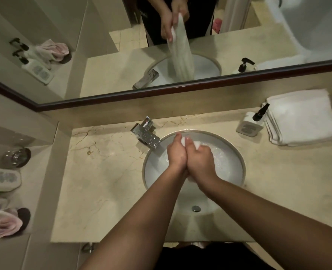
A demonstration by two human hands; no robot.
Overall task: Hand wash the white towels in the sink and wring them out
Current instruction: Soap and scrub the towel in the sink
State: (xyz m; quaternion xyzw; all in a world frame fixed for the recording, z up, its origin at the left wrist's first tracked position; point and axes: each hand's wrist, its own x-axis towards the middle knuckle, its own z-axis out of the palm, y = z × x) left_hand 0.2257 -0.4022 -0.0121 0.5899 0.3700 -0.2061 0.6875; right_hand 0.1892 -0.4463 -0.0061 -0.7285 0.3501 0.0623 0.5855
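Observation:
A wet white towel (192, 142) is held upright over the round white sink (239, 158), bunched into a long roll. My left hand (176, 152) and my right hand (199, 158) grip it side by side, fingers curled round it. Most of the towel is hidden behind my hands; the mirror (122, 78) shows it hanging down into the basin. The water in the sink (223, 158) looks rippled. A stack of folded white towels (301, 119) lies on the counter at the back right.
A chrome faucet (146, 132) stands at the sink's back left. A soap pump bottle (251, 121) sits beside the towel stack. The drain (196, 208) is near the front. On the left shelf are a glass (15, 156), a soap dish (1, 179) and a pink cloth (3, 223).

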